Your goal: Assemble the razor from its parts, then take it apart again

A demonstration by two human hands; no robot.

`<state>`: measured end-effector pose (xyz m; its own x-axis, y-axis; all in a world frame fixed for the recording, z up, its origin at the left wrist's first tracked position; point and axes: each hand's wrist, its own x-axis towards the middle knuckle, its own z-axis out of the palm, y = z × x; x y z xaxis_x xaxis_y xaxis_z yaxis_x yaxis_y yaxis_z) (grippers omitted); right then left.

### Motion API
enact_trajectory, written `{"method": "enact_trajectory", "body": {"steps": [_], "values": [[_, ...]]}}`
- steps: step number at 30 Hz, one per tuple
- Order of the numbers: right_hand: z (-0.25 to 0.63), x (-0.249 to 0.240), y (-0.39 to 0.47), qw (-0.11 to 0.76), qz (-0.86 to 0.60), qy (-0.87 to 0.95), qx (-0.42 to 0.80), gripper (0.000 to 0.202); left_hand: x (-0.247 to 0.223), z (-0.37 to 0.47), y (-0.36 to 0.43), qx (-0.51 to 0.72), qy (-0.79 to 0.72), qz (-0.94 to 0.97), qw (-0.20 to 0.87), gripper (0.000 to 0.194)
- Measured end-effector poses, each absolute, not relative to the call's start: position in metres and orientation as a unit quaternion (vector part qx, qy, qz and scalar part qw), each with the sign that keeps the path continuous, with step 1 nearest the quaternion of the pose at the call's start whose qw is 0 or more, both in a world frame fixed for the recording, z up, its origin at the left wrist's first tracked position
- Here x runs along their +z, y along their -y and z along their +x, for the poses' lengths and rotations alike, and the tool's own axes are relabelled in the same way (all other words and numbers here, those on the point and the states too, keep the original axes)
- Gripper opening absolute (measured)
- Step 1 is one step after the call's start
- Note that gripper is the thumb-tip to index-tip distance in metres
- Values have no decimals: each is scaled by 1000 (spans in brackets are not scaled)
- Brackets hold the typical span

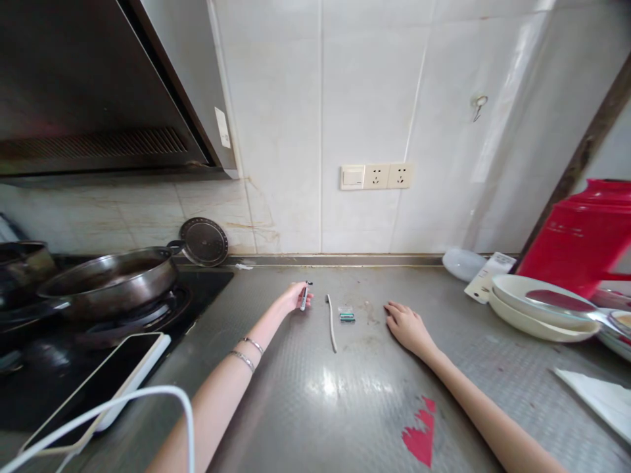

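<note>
My left hand (296, 297) is closed around a short, slim silver-and-black thing (303, 299); its exact kind is too small to make out. It is held just above the steel counter, left of a thin, slightly curved white stick (332, 324) with a dark tip. Beside the stick, to its right, lies a small clear and green piece (346, 316) with dark bars. My right hand (408, 326) rests palm down on the counter, fingers stretched out and holding nothing, to the right of the green piece.
At left, a pan (113, 279) sits on the black stove, with a phone (98, 394) and white cable (162, 391) nearer me. On the right stand stacked bowls (537, 322), a red thermos (576, 236) and a white card (488, 278). A red patch (420, 439) marks the counter.
</note>
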<state>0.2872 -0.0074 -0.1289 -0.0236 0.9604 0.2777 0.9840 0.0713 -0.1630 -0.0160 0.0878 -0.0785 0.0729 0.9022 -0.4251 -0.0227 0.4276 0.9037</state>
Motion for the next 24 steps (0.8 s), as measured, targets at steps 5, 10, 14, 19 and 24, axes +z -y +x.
{"method": "enact_trajectory", "body": {"steps": [5,10,14,19,24], "values": [[288,-129,7,161,-680,714,-34,44,-77,-14,-86,374,-581,374,618,24],[288,-129,8,167,-682,712,-35,44,-71,-13,-81,355,-586,375,625,34],[288,-129,8,169,-682,711,-33,44,-68,-12,-77,351,-589,382,620,33],[288,-128,7,166,-686,708,-26,44,-68,-10,-74,345,-599,385,611,34],[288,-127,7,168,-685,709,-21,43,-70,-12,-72,347,-603,390,603,31]]}}
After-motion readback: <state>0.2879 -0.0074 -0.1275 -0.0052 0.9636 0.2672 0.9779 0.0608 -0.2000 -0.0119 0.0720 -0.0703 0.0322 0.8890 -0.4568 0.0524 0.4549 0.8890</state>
